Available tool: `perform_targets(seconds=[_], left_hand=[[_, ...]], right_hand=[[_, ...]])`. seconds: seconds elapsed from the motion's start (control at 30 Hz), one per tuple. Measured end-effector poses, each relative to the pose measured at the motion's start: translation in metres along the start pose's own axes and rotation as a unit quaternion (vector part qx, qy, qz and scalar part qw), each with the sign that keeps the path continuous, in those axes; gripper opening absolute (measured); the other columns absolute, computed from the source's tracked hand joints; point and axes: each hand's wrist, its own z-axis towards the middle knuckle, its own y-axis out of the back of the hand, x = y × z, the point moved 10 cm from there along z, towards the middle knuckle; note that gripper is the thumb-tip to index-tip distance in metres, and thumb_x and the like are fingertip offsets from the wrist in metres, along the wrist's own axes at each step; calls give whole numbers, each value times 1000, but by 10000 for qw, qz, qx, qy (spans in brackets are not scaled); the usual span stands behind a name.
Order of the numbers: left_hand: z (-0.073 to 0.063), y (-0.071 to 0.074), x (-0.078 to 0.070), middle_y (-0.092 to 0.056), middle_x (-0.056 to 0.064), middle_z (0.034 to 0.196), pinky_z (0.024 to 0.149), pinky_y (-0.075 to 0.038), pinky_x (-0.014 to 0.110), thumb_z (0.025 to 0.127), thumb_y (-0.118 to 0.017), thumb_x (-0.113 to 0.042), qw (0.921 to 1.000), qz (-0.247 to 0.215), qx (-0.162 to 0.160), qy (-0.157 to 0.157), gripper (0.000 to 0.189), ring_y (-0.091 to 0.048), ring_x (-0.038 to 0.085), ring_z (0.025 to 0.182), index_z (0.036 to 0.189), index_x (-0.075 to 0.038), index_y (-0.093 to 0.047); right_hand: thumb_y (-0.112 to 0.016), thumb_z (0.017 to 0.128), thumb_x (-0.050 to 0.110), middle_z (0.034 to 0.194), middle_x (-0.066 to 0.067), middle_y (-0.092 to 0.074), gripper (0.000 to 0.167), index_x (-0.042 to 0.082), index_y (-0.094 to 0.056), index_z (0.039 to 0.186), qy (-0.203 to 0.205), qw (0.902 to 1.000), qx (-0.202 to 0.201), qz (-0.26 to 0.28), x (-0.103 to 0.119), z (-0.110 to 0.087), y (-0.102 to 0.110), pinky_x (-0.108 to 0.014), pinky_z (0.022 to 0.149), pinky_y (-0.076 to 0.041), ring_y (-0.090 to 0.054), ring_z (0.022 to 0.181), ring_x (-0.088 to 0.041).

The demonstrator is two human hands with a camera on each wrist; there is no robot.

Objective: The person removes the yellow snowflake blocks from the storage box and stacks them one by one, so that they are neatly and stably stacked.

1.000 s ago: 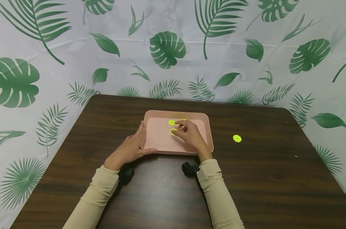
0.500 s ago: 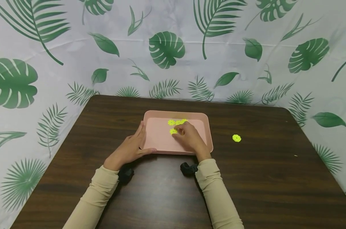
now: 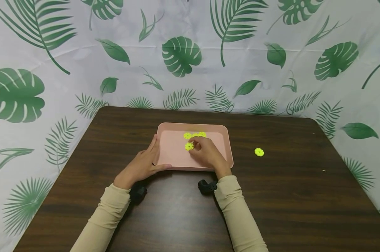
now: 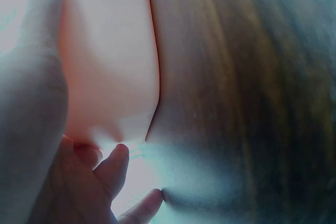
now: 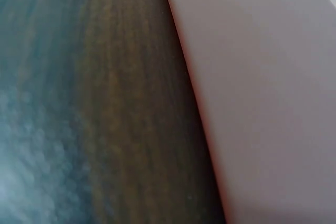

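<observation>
A shallow pink tray (image 3: 174,154) lies on the brown table. My left hand (image 3: 142,162) rests against its left end, fingers fairly straight along the left wall and thumb at the front left corner. The left wrist view shows this hand (image 4: 63,182) beside the tray wall. Over the tray, my right hand (image 3: 207,152) pinches a yellow flower-shaped disc (image 3: 189,146) between thumb and index finger. Behind it, more yellow flower discs (image 3: 187,135) lie in a row near the tray's back wall. The right wrist view shows tray (image 5: 268,98) and table, but no hand.
Another yellow flower disc (image 3: 259,152) lies on the table (image 3: 290,196) to the right of the tray. A tiny pale scrap (image 3: 324,170) is farther right. Behind the table hangs a white cloth (image 3: 133,73) printed with green leaves.
My right fingers have closed on the front disc, which has come up and tilted to face the camera. The back row of discs shows more fully. My left hand has stayed in place.
</observation>
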Motion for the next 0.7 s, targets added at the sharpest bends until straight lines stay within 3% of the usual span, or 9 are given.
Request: perform_targets(seconds=[0.4, 0.7], left_hand=[[0, 0, 1, 5, 18, 172, 117, -27, 65, 92, -67, -63, 10000, -21, 1, 8, 116, -36, 46, 147, 163, 4, -5], [-1, -1, 1, 5, 19, 172, 117, -27, 65, 93, -67, -63, 10000, -52, 12, -33, 115, -35, 45, 148, 163, 5, -5]], right_hand=[[-80, 91, 11, 89, -4, -65, 34, 6, -76, 124, 135, 9998, 24, -146, 4, -2, 2, -32, 74, -46, -54, 81, -19], [-83, 89, 14, 86, -2, -66, 27, 5, -77, 113, 76, 9997, 36, -215, 5, -3, 1, -33, 76, -50, -57, 80, -19]])
